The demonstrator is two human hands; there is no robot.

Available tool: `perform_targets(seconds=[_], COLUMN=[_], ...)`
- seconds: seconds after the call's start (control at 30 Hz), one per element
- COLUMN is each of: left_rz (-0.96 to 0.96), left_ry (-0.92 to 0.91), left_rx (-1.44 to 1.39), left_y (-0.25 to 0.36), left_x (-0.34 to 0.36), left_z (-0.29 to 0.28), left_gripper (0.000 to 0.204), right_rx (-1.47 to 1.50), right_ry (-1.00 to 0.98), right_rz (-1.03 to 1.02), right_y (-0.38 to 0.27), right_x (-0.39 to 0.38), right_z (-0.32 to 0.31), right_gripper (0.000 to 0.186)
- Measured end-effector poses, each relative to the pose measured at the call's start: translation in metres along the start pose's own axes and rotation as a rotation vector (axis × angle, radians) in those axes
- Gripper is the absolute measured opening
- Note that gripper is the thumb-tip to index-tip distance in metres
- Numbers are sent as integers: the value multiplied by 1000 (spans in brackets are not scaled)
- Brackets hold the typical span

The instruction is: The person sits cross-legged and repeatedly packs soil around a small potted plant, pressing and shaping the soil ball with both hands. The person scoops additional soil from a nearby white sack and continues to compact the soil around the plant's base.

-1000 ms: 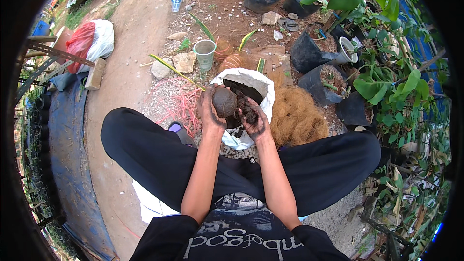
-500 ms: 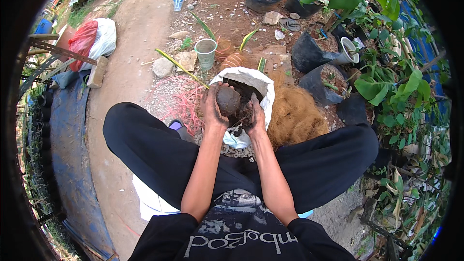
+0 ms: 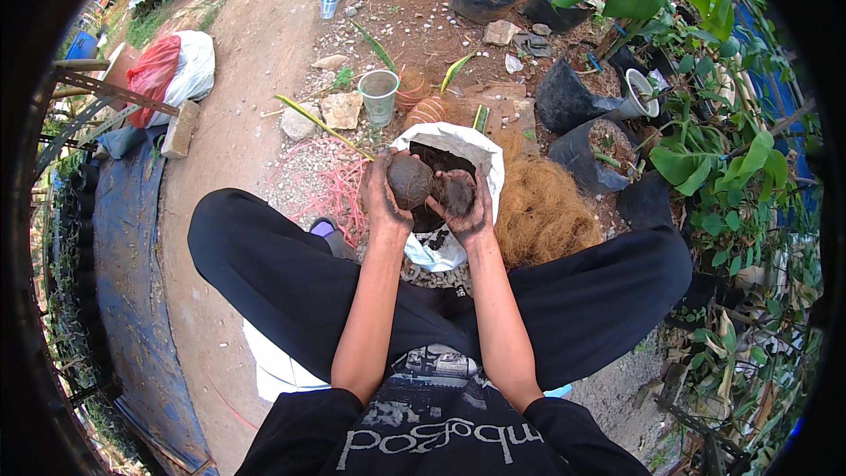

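Left hand [image 3: 384, 198] cupped around a round brown ball of soil [image 3: 410, 181], fingers curled about its left side. Right hand [image 3: 460, 203] half closed, palm up, cradling a clump of dark soil [image 3: 457, 194] just beside the ball. Both held above an open white sack [image 3: 476, 150] of dark earth; heap of coconut fibre [image 3: 542, 211] just right of the right hand.

Open sack [image 3: 476, 145] mouth ahead; coir heap [image 3: 542, 211] right; plastic cup [image 3: 379, 95] beyond
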State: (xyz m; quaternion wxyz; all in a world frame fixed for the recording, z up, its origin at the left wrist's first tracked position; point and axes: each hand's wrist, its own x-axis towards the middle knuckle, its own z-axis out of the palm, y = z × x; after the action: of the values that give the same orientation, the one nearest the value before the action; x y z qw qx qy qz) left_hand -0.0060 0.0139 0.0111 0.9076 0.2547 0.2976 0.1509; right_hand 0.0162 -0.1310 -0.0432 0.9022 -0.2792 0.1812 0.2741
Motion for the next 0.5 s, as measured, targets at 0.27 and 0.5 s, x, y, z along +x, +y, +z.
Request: perform_targets(seconds=[0.27,0.5], left_rz=[4,-3], left_ry=[7,11], left_rx=[13,-3], left_y=[0,3], left_x=[-3,-4], left_z=[2,4], left_gripper=[24,23], right_rx=[137,14], right_ry=[100,57], right_rz=[69,43], right_y=[-4,-2], right_x=[0,-5], right_z=[10,15], right_gripper=[44,33])
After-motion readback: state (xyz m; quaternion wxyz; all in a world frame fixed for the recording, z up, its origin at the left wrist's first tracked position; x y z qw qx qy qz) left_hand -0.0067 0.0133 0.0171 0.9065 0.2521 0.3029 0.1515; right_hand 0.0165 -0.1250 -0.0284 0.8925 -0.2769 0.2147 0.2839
